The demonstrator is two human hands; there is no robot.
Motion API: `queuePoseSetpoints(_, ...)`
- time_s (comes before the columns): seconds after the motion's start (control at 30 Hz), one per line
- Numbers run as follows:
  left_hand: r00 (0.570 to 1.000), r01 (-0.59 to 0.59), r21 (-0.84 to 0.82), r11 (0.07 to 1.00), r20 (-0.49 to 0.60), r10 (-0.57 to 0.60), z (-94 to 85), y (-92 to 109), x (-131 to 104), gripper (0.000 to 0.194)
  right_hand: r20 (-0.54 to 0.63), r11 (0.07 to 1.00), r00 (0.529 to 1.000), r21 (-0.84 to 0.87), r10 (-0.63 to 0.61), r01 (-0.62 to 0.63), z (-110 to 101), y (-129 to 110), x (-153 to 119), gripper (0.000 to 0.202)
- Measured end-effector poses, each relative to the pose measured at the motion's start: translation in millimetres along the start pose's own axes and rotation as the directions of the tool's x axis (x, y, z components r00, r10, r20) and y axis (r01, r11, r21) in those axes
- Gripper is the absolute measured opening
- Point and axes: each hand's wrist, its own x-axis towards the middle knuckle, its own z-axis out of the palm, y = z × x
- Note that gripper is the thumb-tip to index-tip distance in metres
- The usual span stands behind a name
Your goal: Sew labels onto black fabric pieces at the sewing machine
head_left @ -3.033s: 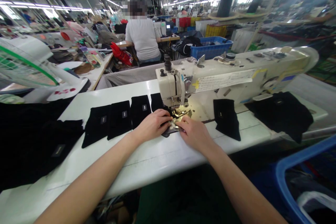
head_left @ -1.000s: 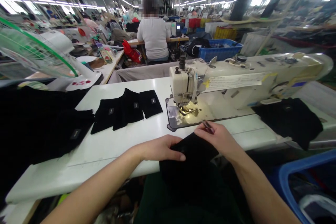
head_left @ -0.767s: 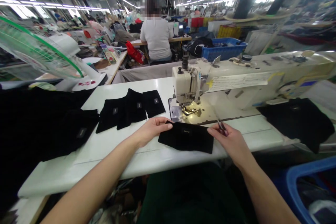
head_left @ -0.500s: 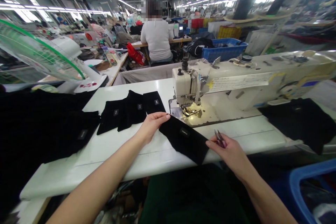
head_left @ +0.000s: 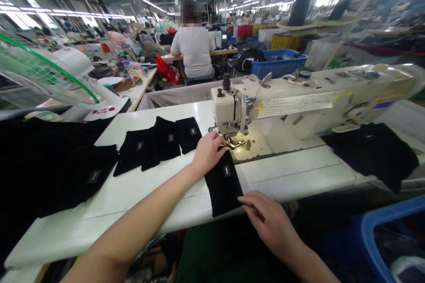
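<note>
A black fabric piece (head_left: 222, 192) with a small dark label lies at the front of the sewing machine (head_left: 229, 108), its upper end by the presser foot (head_left: 236, 142). My left hand (head_left: 210, 151) is closed on that upper end, thumb and fingers pinching the cloth. Lower down, my right hand (head_left: 265, 214) pinches the right edge near the bottom corner. Something dark shows inside its curled fingers, mostly hidden; thread snips were visible there earlier. Left of my left hand lie several labelled black pieces (head_left: 162, 146), overlapping in a row.
A pile of black cloth (head_left: 49, 159) covers the table's left end. Another black piece (head_left: 375, 154) lies right of the machine. A fan (head_left: 79, 70) stands at the left, a blue basket (head_left: 368, 234) at the lower right. A person in white (head_left: 192, 51) sits ahead.
The held piece has turned from slanting to nearly lengthwise and its upper end has come to the presser foot. My left hand moved right; my right hand moved down and left. The snips became mostly hidden.
</note>
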Motion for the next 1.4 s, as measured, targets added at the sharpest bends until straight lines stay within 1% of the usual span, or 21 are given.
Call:
queuePoseSetpoints(0.1, 0.996, -0.075, -0.019, 0.997, 0.048, 0.075, 0.3, -2.7, -7.3, 0.013, -0.042, 0.976, 0.983, -0.13, -0.179, 0.172, -3.6, 5.2, 0.6, 0.032)
queuePoseSetpoints(0.17, 0.989, -0.139, -0.04, 0.989, 0.043, 0.141, 1.0, -6.3, -9.9, 0.015, -0.072, 0.956, 0.968, -0.191, -0.241, 0.224, -5.2, 6.6, 1.7, 0.032)
queuePoseSetpoints(0.2, 0.985, -0.169, -0.048, 0.984, 0.033, 0.171, 1.8, -8.5, -10.2, 0.015, -0.078, 0.951, 0.965, -0.207, -0.25, 0.23, -5.4, 6.7, 2.6, 0.031)
queuePoseSetpoints(0.27, 0.979, -0.203, -0.065, 0.977, 0.006, 0.203, 3.9, -13.2, -9.2, 0.015, -0.07, 0.953, 0.972, -0.224, -0.223, 0.202, -4.9, 6.1, 4.9, 0.029)
queuePoseSetpoints(0.43, 0.974, -0.226, -0.094, 0.97, -0.029, 0.224, 8.8, -21.9, -3.1, 0.016, -0.019, 0.965, 0.995, -0.246, -0.102, 0.094, -0.3, 3.5, 10.3, 0.032)
queuePoseSetpoints(0.67, 0.961, -0.277, -0.116, 0.954, -0.051, 0.273, 11.0, -27.9, 0.3, 0.016, 0.025, 0.965, 0.997, -0.25, -0.072, 0.076, 1.8, 4.0, 10.1, 0.029)
queuePoseSetpoints(0.8, 0.959, -0.283, -0.147, 0.948, -0.065, 0.276, 10.8, -29.5, 0.6, 0.018, 0.045, 0.97, 0.998, -0.236, -0.048, 0.057, 2.2, 4.1, 9.4, 0.027)
queuePoseSetpoints(0.97, 0.96, -0.279, -0.111, 0.954, -0.041, 0.276, 9.5, -27.7, 0.5, 0.019, 0.074, 0.973, 0.997, -0.225, -0.035, 0.051, -0.1, 3.2, 12.0, 0.029)
queuePoseSetpoints(1.13, 0.964, -0.265, -0.084, 0.961, -0.007, 0.266, 8.3, -27.7, 2.5, 0.021, 0.148, 0.966, 0.989, -0.255, -0.008, 0.046, -4.6, 1.6, 19.3, 0.022)
queuePoseSetpoints(1.3, 0.963, -0.267, -0.059, 0.962, 0.008, 0.268, 8.6, -30.9, 5.5, 0.021, 0.136, 0.959, 0.991, -0.281, -0.001, 0.04, -6.0, -0.4, 25.3, 0.022)
queuePoseSetpoints(1.4, 0.965, -0.262, -0.043, 0.964, 0.019, 0.263, 5.2, -28.9, 0.8, 0.022, 0.132, 0.954, 0.991, -0.297, -0.006, 0.045, -5.7, -1.1, 23.2, 0.024)
